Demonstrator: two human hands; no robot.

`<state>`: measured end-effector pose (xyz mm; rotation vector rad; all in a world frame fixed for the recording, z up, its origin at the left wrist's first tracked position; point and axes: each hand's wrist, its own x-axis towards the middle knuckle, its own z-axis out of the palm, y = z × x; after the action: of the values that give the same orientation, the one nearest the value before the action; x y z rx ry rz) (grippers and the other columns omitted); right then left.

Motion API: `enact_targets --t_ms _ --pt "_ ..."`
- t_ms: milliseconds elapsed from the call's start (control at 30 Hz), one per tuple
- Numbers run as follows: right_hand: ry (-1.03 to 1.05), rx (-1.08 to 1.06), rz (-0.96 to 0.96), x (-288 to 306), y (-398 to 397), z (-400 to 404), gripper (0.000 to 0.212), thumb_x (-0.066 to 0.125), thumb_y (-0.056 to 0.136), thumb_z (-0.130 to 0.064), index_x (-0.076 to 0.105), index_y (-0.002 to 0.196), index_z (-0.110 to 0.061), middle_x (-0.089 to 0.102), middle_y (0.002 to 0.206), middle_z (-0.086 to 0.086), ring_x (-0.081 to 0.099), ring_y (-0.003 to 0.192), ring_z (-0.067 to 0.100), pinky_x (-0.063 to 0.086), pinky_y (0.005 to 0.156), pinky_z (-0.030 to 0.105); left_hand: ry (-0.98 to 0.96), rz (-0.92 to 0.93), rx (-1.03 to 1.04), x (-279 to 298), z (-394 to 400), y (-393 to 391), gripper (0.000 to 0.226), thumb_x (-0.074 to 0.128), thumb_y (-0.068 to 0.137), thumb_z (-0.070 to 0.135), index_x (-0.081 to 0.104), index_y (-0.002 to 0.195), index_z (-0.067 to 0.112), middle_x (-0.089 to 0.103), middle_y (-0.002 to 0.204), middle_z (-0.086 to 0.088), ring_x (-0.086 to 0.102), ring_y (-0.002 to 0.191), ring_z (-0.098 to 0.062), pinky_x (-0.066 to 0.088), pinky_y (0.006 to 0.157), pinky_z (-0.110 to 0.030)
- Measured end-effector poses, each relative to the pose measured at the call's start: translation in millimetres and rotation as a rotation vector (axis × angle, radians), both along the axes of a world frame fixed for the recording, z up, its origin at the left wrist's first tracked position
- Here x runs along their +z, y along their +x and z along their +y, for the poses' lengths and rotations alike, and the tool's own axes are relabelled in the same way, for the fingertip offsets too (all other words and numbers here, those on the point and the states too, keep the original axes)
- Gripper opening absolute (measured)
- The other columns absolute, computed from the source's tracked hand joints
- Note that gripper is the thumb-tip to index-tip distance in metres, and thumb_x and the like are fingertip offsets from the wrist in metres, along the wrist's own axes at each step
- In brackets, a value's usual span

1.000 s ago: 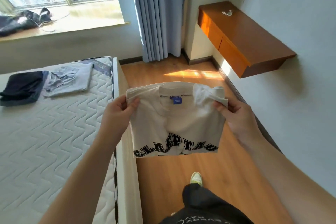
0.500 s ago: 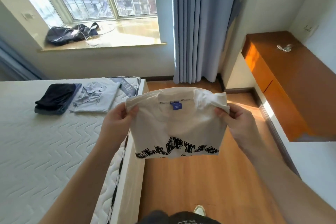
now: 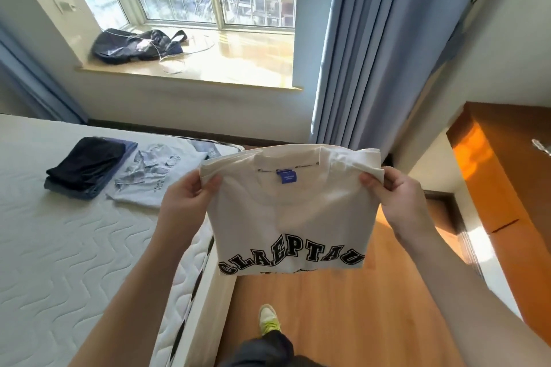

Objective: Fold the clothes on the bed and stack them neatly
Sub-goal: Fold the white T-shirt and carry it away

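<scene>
Head view: cream T-shirt held up beside the bed, partly folded.

Left hand (image 3: 190, 199) and right hand (image 3: 399, 202) each pinched an upper corner of the T-shirt (image 3: 289, 217), thumbs in front, so it hung in the air over the wooden floor (image 3: 343, 316), clear of the bed (image 3: 74, 247). It appeared light, soft and limp, likely to sag and lose its fold wherever unsupported; the shoulder edges seemed the soundest hold, with the doubled layers pinched together. No containers were visible. At 10 o'clock from the T-shirt, a dark folded pile (image 3: 86, 167) and a pale grey folded shirt (image 3: 152, 176) lay just beside each other on the mattress, the probable stacking place.
</scene>
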<state>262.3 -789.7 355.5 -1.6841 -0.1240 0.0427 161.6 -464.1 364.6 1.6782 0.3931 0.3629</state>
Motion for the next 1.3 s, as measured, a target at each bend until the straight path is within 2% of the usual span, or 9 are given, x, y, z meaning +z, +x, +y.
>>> enact_targets --t_ms 333,567,667,767,900,967,1067,1167,1300 --pt "0.012 0.025 0.061 -13.8 154.7 67.6 0.024 0.075 0.078 -0.046 0.074 0.098 -0.033 0.076 0.096 -0.006 0.072 0.085 0.010 0.058 0.068 0.026 -0.086 -0.001 -0.027 -14.0 80.2 129.3 0.020 0.062 0.090 0.030 0.074 0.106 0.024 0.074 0.099 -0.004 0.065 0.089 -0.017 0.051 0.086 -0.045" --pt "0.037 0.230 0.119 -33.1 269.0 123.6 0.012 0.072 0.080 -0.033 0.075 0.092 -0.034 0.076 0.092 -0.006 0.071 0.081 0.004 0.052 0.065 0.013 -0.002 0.023 0.071 -41.5 114.2 212.1 0.017 0.063 0.095 0.023 0.074 0.104 0.031 0.075 0.095 0.004 0.067 0.087 -0.009 0.051 0.081 -0.034" --pt "0.068 0.325 0.176 -48.3 323.4 144.2 0.016 0.073 0.083 -0.032 0.074 0.099 -0.030 0.076 0.098 -0.002 0.072 0.090 0.013 0.056 0.074 0.024 0.031 0.060 0.160 -50.7 120.5 239.5 0.024 0.062 0.095 0.018 0.073 0.107 0.036 0.075 0.099 0.006 0.068 0.090 -0.006 0.055 0.078 -0.027" --pt "0.089 0.424 0.212 -58.5 375.5 163.8 0.024 0.075 0.080 -0.039 0.074 0.102 -0.030 0.076 0.100 -0.001 0.071 0.095 0.020 0.058 0.076 0.028 0.000 0.081 0.264 -52.1 120.7 259.6 0.019 0.066 0.092 0.029 0.073 0.110 0.034 0.075 0.103 0.002 0.069 0.095 -0.012 0.056 0.082 -0.036" --pt "0.108 0.598 0.302 -67.0 434.4 194.5 0.040 0.076 0.083 -0.042 0.069 0.115 -0.019 0.072 0.111 0.008 0.067 0.106 0.033 0.052 0.092 0.055 -0.056 0.096 0.395 -48.9 118.7 275.8 0.022 0.067 0.089 0.032 0.073 0.110 0.030 0.074 0.106 -0.002 0.070 0.099 -0.018 0.057 0.079 -0.032" --pt "0.055 0.661 0.264 -67.6 457.6 214.8 0.038 0.075 0.084 -0.044 0.070 0.115 -0.023 0.074 0.108 0.004 0.069 0.103 0.029 0.056 0.086 0.045 -0.074 0.101 0.496 -48.0 119.9 279.0 0.019 0.067 0.085 0.032 0.075 0.103 0.032 0.076 0.101 0.000 0.070 0.093 -0.014 0.056 0.072 -0.022" --pt "0.005 0.762 0.204 -63.8 477.9 252.7 0.030 0.073 0.084 -0.044 0.073 0.109 -0.027 0.076 0.100 -0.001 0.072 0.095 0.021 0.055 0.070 0.025 -0.076 0.131 0.616 -50.8 127.2 275.0 0.019 0.066 0.086 0.034 0.074 0.102 0.034 0.075 0.102 0.001 0.071 0.095 -0.015 0.058 0.078 -0.027" --pt "-0.046 0.870 0.190 -63.4 485.4 297.8 0.024 0.071 0.086 -0.043 0.073 0.105 -0.029 0.076 0.096 -0.002 0.072 0.091 0.018 0.055 0.072 0.029 -0.068 0.168 0.732 -57.4 141.3 263.9 0.020 0.067 0.085 0.044 0.073 0.103 0.036 0.076 0.101 0.002 0.070 0.098 -0.019 0.055 0.091 -0.043" --pt "-0.111 1.015 0.172 -67.9 482.9 358.8 0.014 0.069 0.089 -0.035 0.074 0.100 -0.028 0.076 0.093 -0.002 0.071 0.088 0.016 0.054 0.074 0.030 -0.049 0.185 0.868 -69.3 161.4 243.9 0.055 0.070 0.066 0.076 0.072 0.105 0.036 0.076 0.099 0.002 0.071 0.095 -0.018 0.055 0.090 -0.046"
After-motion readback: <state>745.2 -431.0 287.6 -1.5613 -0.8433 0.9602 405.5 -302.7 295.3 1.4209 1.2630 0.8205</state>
